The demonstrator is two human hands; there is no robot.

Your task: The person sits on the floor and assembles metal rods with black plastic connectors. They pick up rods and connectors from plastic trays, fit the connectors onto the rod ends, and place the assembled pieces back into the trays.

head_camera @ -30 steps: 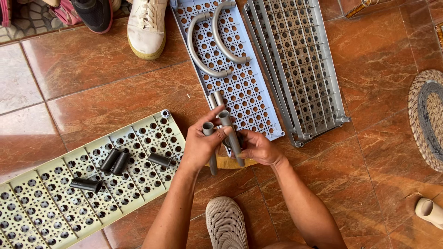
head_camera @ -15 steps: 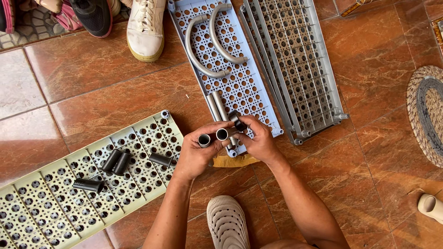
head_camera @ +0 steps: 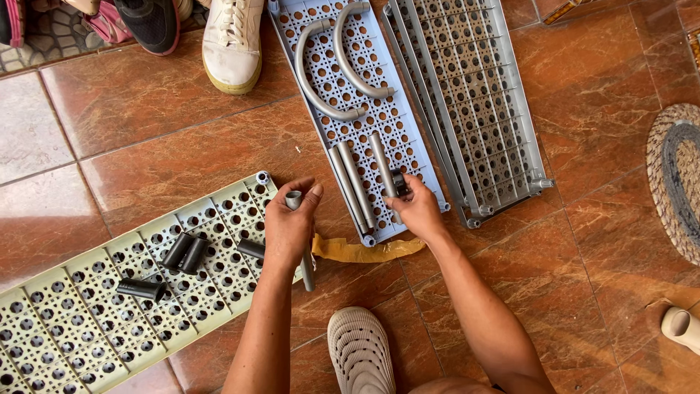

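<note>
My left hand (head_camera: pixel 288 228) grips a grey plastic tube (head_camera: pixel 305 248), held nearly upright over the edge of a pale green perforated shelf panel (head_camera: pixel 87 314). My right hand (head_camera: pixel 415 208) rests on a blue-grey perforated panel (head_camera: pixel 364 109) and holds a small dark connector (head_camera: pixel 399 182) against a grey tube (head_camera: pixel 382 175) lying there. Two more grey tubes (head_camera: pixel 351 190) lie side by side on that panel. Several short dark connectors (head_camera: pixel 182 252) lie on the green panel.
Two curved grey bars (head_camera: pixel 332 73) lie on the blue-grey panel. A stack of grey grid panels (head_camera: pixel 481 109) sits to its right. A strip of tan tape (head_camera: pixel 364 252) lies on the tiled floor. Shoes (head_camera: pixel 233 44), my sandal (head_camera: pixel 361 354), a woven mat (head_camera: pixel 678 182).
My hands have parted. The left moved left and down with one tube; the right moved to the blue-grey panel, where a tube now lies under it.
</note>
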